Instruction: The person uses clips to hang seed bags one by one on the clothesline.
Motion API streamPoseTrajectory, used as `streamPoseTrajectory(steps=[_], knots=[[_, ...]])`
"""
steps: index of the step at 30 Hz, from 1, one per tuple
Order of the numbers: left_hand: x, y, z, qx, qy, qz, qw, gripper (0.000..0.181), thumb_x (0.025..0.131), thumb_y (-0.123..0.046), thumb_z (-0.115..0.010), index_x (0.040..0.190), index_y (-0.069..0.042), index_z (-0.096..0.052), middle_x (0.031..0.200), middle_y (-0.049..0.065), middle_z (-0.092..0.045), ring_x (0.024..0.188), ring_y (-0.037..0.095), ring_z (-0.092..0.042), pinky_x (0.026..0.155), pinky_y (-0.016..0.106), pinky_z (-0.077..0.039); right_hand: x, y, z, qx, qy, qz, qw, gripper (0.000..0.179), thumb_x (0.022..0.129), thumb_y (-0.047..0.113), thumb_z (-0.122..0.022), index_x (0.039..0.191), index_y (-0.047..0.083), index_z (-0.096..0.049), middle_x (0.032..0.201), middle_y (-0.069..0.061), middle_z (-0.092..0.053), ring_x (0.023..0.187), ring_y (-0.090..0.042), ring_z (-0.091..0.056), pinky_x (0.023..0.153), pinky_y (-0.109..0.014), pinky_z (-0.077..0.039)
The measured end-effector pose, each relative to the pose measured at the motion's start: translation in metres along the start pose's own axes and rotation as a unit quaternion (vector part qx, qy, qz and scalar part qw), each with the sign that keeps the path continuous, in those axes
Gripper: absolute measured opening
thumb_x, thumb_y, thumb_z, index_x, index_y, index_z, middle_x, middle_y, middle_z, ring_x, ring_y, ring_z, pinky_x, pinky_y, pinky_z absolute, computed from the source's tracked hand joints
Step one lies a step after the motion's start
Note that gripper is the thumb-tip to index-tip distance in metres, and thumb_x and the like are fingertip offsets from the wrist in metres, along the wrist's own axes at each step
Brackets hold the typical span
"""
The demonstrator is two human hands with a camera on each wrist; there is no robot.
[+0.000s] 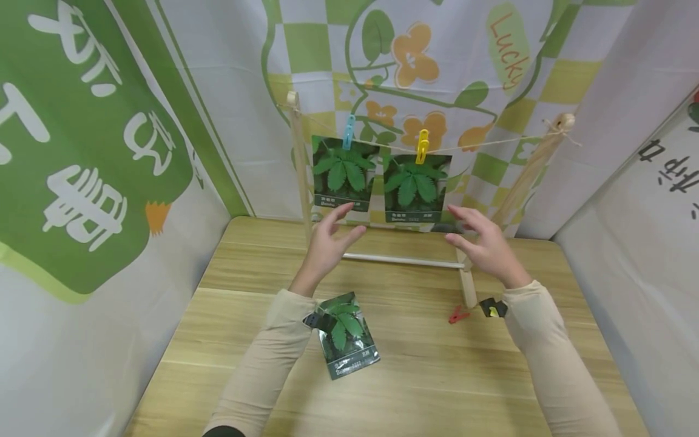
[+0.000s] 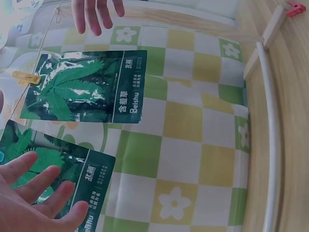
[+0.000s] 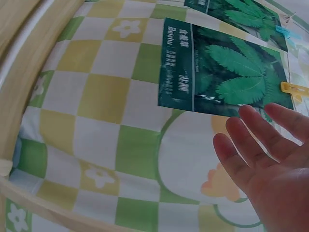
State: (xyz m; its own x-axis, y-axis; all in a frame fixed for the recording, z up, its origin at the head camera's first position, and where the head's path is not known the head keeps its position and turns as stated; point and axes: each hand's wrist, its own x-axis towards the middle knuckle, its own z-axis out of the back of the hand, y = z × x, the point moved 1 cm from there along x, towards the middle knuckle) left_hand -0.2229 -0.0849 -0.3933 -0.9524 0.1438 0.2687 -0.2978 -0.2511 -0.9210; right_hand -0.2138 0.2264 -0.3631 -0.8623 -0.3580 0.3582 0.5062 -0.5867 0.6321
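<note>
Two dark green seed packets with a leaf picture hang side by side from a string. A blue clothespin (image 1: pixel 349 132) clips the left packet (image 1: pixel 343 176), and a yellow clothespin (image 1: pixel 422 147) clips the right packet (image 1: pixel 416 188). My left hand (image 1: pixel 330 238) is raised with fingers apart at the lower edge of the left packet, nothing in its grasp. Beside the right packet my right hand (image 1: pixel 483 246) is likewise raised, fingers extended, holding nothing. A third packet (image 1: pixel 347 337) lies on the table, partly under my left wrist in the head view.
The string runs between two wooden posts (image 1: pixel 299 164) of a rack with a white lower rod (image 1: pixel 404 261). A red clothespin (image 1: pixel 457 314) lies on the wooden table (image 1: pixel 426 376) near the rack's right foot (image 1: pixel 468 288). A patterned curtain (image 1: pixel 240 121) hangs close behind.
</note>
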Motion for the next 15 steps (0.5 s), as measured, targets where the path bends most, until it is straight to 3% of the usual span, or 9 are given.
streamPoseTrajectory(steps=[1, 4, 8, 15], knots=[[-0.001, 0.001, 0.000, 0.000, 0.002, 0.003, 1.0000, 0.061, 0.092, -0.030, -0.067, 0.144, -0.009, -0.045, 0.150, 0.010, -0.045, 0.139, 0.029, -0.039, 0.117, 0.052, -0.030, -0.001, -0.001, -0.001, 0.002, 0.002, -0.003, 1.0000, 0.055, 0.094, 0.015, -0.064, 0.144, 0.002, -0.044, 0.140, -0.022, -0.052, 0.124, -0.036, -0.051, 0.103, -0.042, -0.044], [-0.004, 0.003, 0.000, 0.006, 0.004, 0.010, 0.9999, 0.062, 0.091, -0.032, -0.068, 0.145, -0.012, -0.045, 0.150, 0.010, -0.044, 0.139, 0.030, -0.038, 0.116, 0.054, -0.029, -0.005, -0.003, -0.003, 0.009, 0.015, -0.005, 0.9998, 0.057, 0.094, 0.014, -0.064, 0.145, 0.001, -0.042, 0.141, -0.022, -0.050, 0.127, -0.038, -0.048, 0.104, -0.043, -0.043], [-0.007, 0.006, 0.000, 0.014, 0.005, 0.023, 0.9996, 0.065, 0.090, -0.034, -0.068, 0.145, -0.012, -0.044, 0.150, 0.009, -0.044, 0.139, 0.030, -0.039, 0.115, 0.053, -0.030, -0.010, -0.009, -0.006, 0.011, 0.035, -0.006, 0.9993, 0.059, 0.094, 0.017, -0.064, 0.145, -0.002, -0.040, 0.143, -0.025, -0.047, 0.128, -0.042, -0.047, 0.103, -0.058, -0.041], [-0.013, 0.013, -0.001, 0.024, 0.008, 0.030, 0.9992, 0.067, 0.089, -0.036, -0.069, 0.146, -0.011, -0.043, 0.150, 0.008, -0.045, 0.139, 0.030, -0.038, 0.116, 0.053, -0.029, -0.018, -0.016, -0.009, 0.004, 0.038, -0.025, 0.9990, 0.061, 0.094, 0.019, -0.065, 0.145, -0.002, -0.039, 0.142, -0.026, -0.047, 0.125, -0.043, -0.048, 0.102, -0.059, -0.042]])
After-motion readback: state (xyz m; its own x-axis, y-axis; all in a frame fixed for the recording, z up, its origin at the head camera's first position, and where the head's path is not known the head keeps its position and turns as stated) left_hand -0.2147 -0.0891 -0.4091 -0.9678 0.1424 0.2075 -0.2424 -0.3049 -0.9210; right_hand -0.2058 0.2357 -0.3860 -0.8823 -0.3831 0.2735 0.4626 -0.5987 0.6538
